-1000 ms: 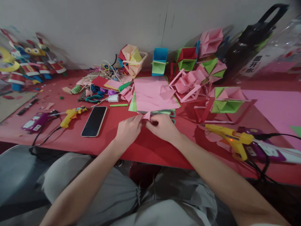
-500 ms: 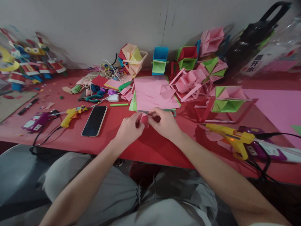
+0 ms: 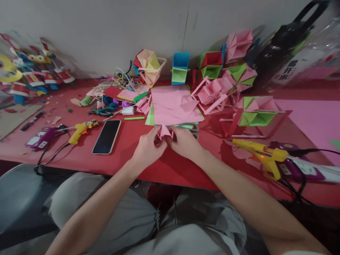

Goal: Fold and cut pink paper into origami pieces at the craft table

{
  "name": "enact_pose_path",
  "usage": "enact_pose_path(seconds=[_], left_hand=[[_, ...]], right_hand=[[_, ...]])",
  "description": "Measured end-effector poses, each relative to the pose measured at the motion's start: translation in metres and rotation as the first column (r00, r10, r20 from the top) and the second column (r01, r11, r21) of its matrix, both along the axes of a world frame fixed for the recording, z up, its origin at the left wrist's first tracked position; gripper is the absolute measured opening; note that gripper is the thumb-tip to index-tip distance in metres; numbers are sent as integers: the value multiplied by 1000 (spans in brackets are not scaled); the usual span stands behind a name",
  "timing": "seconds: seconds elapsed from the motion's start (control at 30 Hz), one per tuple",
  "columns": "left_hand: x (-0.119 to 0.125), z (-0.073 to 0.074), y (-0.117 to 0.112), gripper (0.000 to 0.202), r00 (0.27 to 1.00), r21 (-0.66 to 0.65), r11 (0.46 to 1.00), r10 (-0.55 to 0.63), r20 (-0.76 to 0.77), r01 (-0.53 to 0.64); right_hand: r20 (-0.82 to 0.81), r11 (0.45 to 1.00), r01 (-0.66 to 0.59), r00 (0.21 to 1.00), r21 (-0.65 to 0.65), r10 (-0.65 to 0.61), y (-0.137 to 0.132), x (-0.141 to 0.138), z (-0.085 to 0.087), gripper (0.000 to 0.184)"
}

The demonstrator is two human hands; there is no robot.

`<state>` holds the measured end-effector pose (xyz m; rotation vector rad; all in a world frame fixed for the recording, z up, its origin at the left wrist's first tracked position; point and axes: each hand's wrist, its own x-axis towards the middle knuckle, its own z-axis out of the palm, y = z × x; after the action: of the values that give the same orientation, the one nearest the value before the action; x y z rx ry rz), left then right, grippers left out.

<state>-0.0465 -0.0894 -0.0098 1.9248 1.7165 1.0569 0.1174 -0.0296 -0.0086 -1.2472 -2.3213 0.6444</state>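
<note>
Between my two hands is a small piece of folded pink paper (image 3: 165,131), its pointed tip facing away from me. My left hand (image 3: 149,144) pinches its left side, thumb and fingers closed. On the other side my right hand (image 3: 186,142) grips it the same way; part of the paper is hidden behind the fingers. Both hands are just above the red tabletop (image 3: 170,170). Scissors with grey-green handles (image 3: 191,126) lie beyond my right hand, partly covered by it. A stack of pink paper sheets (image 3: 172,102) rests just behind.
A phone (image 3: 106,136) and a yellow glue gun (image 3: 79,131) lie to the left. Another yellow glue gun (image 3: 261,156) is at right, by a red-framed folded-paper wheel (image 3: 256,113). More paper models and a large bottle (image 3: 281,53) stand along the wall.
The folded pink paper has been turned in my hands, and its point now stands up between them. My right hand has shifted slightly, showing more of the scissors' handles.
</note>
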Motion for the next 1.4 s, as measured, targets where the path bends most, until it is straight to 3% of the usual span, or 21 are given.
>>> enact_pose_path(seconds=[0.27,0.43,0.57,0.7,0.83,1.03,1.23,1.4], left_hand=[[1,2,-4,49,992,-36,996,-78,97,81],[-4,5,-8,58,961,-83,968,-219,168,235],[-10,6,-9,65,930,-167,936,-262,256,310],[-17,7,-6,71,932,-199,932,-244,270,302],[-23,9,-2,75,950,-161,945,-256,180,285],[-20,15,-6,108,927,-31,931,-365,-86,364],[-15,9,-8,73,891,142,927,-279,-359,348],[-16,1,-5,63,900,235,909,-249,-359,345]], right_hand=[[-274,988,-147,953,-45,129,6,0,-4,27],[-456,969,-232,874,-90,167,11,2,-10,34],[-518,945,-278,841,-170,155,13,3,-10,23],[-520,912,-330,838,-244,164,14,5,-5,11],[-551,875,-404,809,-265,207,13,7,-1,22],[-595,868,-424,777,-257,204,14,10,-7,46],[-595,840,-436,784,-323,178,14,10,-9,49],[-562,854,-401,811,-331,162,12,9,-8,51]])
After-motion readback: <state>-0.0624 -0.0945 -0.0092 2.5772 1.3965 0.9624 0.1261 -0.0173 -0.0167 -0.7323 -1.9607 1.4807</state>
